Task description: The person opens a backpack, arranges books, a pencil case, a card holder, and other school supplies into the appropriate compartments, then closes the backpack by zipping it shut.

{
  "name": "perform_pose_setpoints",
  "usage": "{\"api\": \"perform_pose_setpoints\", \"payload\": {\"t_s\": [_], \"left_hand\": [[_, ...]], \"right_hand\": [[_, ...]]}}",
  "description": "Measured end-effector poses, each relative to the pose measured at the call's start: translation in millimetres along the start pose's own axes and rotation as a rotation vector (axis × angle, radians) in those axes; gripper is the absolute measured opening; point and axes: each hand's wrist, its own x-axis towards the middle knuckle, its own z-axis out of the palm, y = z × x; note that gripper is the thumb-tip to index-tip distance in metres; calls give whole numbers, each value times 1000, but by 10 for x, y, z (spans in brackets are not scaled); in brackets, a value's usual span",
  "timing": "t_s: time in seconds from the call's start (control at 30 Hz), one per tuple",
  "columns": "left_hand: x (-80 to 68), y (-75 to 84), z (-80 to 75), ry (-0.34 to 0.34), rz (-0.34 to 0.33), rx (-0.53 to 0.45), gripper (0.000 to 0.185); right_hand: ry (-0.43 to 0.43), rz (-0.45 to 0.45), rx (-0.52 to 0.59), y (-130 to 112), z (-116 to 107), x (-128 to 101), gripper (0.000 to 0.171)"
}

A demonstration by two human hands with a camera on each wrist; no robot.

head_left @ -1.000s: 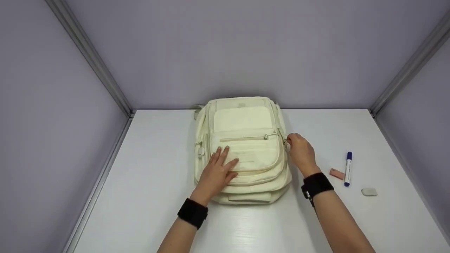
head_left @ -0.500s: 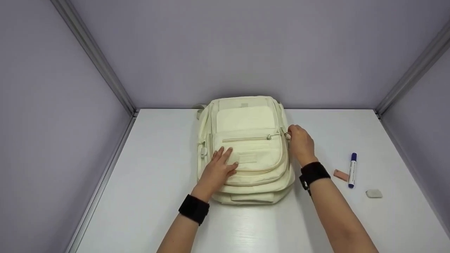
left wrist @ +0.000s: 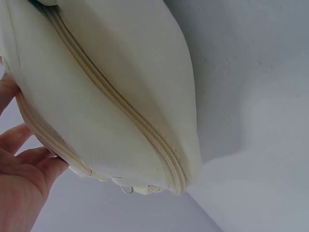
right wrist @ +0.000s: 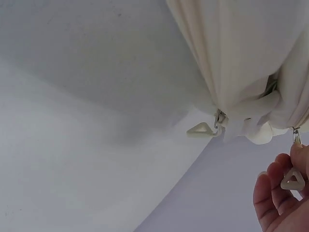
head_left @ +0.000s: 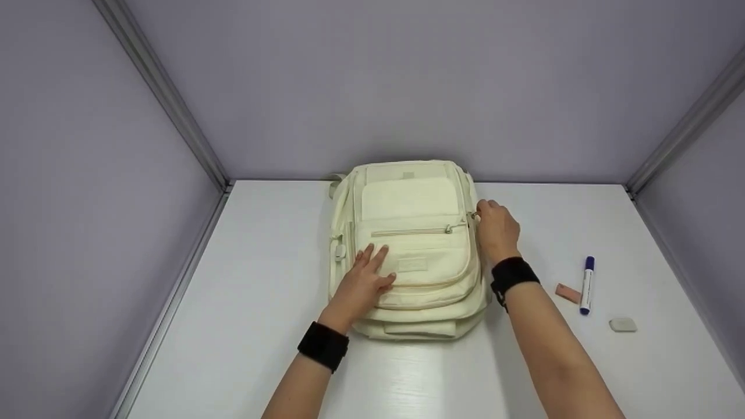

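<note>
A cream backpack [head_left: 414, 244] lies front up on the white table, several zips across its pockets. My left hand [head_left: 359, 286] rests on its lower left front, fingers spread. In the left wrist view, those fingertips [left wrist: 53, 164] touch the fabric beside a curved beige zip [left wrist: 113, 94]. At the bag's right side, my right hand [head_left: 499, 230] pinches a zipper pull [right wrist: 296, 137]. The pull's triangular tab [right wrist: 293, 180] shows against the curled fingers in the right wrist view. A second triangular zipper tab [right wrist: 200, 129] hangs from a neighbouring zip.
Right of the bag lie a blue-capped marker [head_left: 587, 285], a small pinkish block [head_left: 568, 293] touching or close beside it, and a whitish eraser-like piece [head_left: 623, 325]. Grey panels [head_left: 407, 81] with metal edges enclose the table [head_left: 268, 262] at the back and sides.
My right hand has moved away from me along the bag's right side with the zipper pull. The left hand stays on the bag's front. The whole head view has shifted slightly.
</note>
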Motion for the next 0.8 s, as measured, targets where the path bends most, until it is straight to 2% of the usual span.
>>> {"api": "perform_pose_setpoints", "payload": {"t_s": [0.23, 0.33, 0.4, 0.47, 0.6, 0.67, 0.8], "left_hand": [[10, 6, 11, -6, -3, -27, 22], [4, 4, 11, -14, -10, -42, 22], [4, 0, 10, -15, -14, -56, 22], [3, -1, 5, -15, -18, -71, 21], [-4, -10, 1, -19, -19, -78, 22], [-7, -17, 4, -18, -16, -75, 22], [-14, -31, 14, -9, -11, -79, 22]], "right_hand": [[-17, 20, -47, -2, -3, 23, 6], [-25, 9, -25, -6, -18, 31, 11], [-36, 6, 36, -7, -33, 35, 18], [-82, 10, 143, -12, -48, 35, 28], [-261, 57, 384, -15, -63, 16, 42], [-325, 86, 466, -9, -63, -4, 44], [-329, 120, 534, 3, -72, -45, 44]]}}
